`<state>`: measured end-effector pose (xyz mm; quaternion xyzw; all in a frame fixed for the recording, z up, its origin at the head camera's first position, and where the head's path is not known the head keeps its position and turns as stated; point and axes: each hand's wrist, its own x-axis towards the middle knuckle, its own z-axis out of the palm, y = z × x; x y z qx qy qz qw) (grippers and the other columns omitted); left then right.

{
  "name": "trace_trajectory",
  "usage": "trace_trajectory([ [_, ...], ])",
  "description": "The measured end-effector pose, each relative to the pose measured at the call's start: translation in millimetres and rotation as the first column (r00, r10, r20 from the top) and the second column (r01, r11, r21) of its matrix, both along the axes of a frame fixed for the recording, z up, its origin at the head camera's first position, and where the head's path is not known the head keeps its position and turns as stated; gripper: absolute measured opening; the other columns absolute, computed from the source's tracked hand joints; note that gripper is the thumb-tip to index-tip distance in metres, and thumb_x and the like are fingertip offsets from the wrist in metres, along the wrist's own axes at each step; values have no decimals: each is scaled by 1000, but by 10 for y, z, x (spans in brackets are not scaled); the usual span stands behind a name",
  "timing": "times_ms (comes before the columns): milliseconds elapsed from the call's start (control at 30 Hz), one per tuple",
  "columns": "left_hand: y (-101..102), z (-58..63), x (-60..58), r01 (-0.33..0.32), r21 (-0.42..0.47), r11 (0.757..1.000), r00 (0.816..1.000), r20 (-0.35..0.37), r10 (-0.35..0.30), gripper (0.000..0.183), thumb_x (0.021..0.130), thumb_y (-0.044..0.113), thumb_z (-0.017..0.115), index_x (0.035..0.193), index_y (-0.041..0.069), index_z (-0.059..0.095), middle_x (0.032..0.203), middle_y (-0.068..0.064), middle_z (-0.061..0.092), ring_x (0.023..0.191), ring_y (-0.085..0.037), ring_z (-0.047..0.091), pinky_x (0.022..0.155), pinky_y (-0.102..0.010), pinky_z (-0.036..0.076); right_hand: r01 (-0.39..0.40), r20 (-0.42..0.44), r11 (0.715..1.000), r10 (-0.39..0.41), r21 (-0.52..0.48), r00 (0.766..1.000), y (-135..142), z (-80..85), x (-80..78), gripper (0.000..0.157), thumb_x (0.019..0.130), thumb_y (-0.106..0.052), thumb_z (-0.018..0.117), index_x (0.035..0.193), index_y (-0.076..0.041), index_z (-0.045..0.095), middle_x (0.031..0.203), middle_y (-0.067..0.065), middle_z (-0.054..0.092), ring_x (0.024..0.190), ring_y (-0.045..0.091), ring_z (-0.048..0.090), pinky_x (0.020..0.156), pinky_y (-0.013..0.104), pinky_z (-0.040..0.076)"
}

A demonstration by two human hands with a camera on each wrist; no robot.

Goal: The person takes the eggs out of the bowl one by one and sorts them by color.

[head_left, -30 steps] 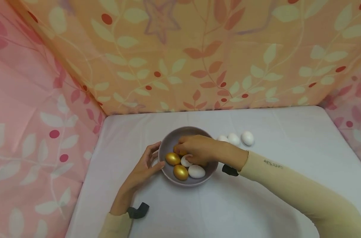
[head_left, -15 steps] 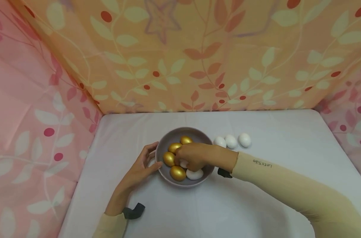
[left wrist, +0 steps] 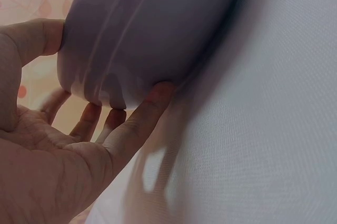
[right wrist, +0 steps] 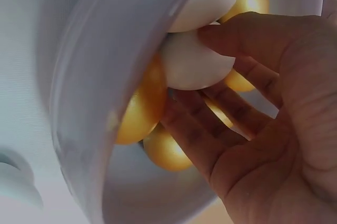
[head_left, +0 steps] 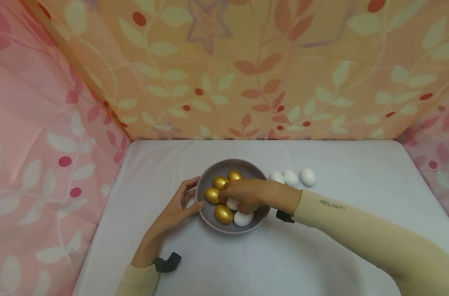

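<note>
A grey-purple bowl (head_left: 209, 211) stands on the white table with gold eggs (head_left: 223, 214) and white eggs inside. My left hand (head_left: 178, 207) rests against its left side, fingertips and thumb touching the outer wall. In the left wrist view its spread fingers touch the bowl's wall (left wrist: 152, 39). My right hand (head_left: 246, 193) reaches into the bowl. From the right wrist I see its thumb and fingers pinching a white egg (right wrist: 192, 66), among gold eggs (right wrist: 142, 108). Another white egg (head_left: 243, 219) lies at the near side of the bowl. The right hand partly hides the contents.
Three white eggs (head_left: 307, 176) lie in a row on the table just right of the bowl, the nearest close to its rim. A patterned orange curtain (head_left: 209, 82) hangs behind the table, and pink cloth (head_left: 32, 123) hangs at the left.
My right hand has drawn back slightly toward me inside the bowl, uncovering gold eggs at the far side. It has come onto a white egg. My left hand stays at the bowl.
</note>
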<state>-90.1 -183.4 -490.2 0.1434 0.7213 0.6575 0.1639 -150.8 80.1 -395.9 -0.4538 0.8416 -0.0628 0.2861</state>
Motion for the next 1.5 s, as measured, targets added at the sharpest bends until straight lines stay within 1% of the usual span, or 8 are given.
trace_trajectory([
  [233, 29, -1, -32, -5, -2, 1000, 1000, -8, 5, 73, 102, 14, 70, 162, 26, 31, 174, -3, 25, 160, -41, 29, 123, -62, 31, 18, -26, 1000, -18, -10, 999, 32, 1, -4, 33, 86, -1, 78, 111, -20, 69, 109, 0, 64, 89, 14, 53, 80, 27, 47],
  [400, 24, 11, -36, -9, -8, 1000, 1000, -8, 9, 73, 102, 14, 70, 162, 25, 31, 174, -5, 24, 160, -42, 29, 123, -62, 31, 14, -32, 997, -17, -81, 999, 77, -30, -37, 31, 83, 0, 78, 109, -16, 70, 109, 3, 64, 95, 16, 55, 84, 30, 49],
  [600, 0, 41, -14, -12, -19, 1000, 1000, -14, 12, 73, 102, 13, 70, 162, 23, 30, 173, -7, 25, 159, -43, 29, 122, -61, 33, 39, -46, 986, -47, -161, 998, 140, -35, -49, 37, 82, -4, 81, 115, -16, 70, 113, 3, 62, 99, 18, 57, 90, 33, 50],
  [1000, -11, 35, -14, -7, -20, 1000, 1000, -8, 7, 73, 102, 14, 70, 162, 25, 30, 174, -4, 25, 160, -42, 28, 124, -64, 29, 127, -14, 928, -141, -351, 990, 369, 149, -8, 40, 85, -8, 78, 124, -13, 69, 126, 3, 63, 117, 19, 62, 105, 40, 53],
  [1133, -10, 24, -12, -10, -14, 1000, 1000, -8, 10, 72, 102, 14, 70, 162, 25, 31, 174, -4, 25, 160, -42, 28, 124, -65, 27, 147, -9, 911, -163, -385, 987, 443, 146, 1, 38, 87, -12, 78, 123, -19, 69, 122, 0, 63, 110, 16, 62, 99, 36, 54],
  [1267, 0, 9, -16, -5, -9, 1000, 1000, 1, 5, 72, 102, 14, 70, 162, 26, 31, 174, -3, 25, 160, -42, 27, 125, -65, 25, 219, 64, 868, -213, -445, 975, 540, 145, 19, 38, 88, -10, 75, 124, -20, 69, 122, -1, 64, 108, 14, 62, 94, 34, 56],
  [1367, 2, -7, -15, -2, -11, 1000, 1000, 5, 2, 73, 102, 14, 70, 162, 26, 31, 174, -3, 25, 160, -41, 27, 125, -65, 26, 293, 160, 804, -246, -517, 956, 602, 129, 64, 38, 90, -8, 74, 126, -17, 68, 126, -2, 65, 113, 15, 63, 95, 35, 59],
  [1500, -12, -18, 0, -3, -10, 1000, 1000, -2, 3, 73, 102, 14, 69, 163, 25, 30, 174, -5, 25, 160, -42, 27, 125, -64, 26, 360, 236, 723, -272, -590, 933, 646, 75, 150, 38, 92, -8, 76, 127, -18, 66, 126, -3, 65, 116, 15, 63, 96, 38, 61],
])
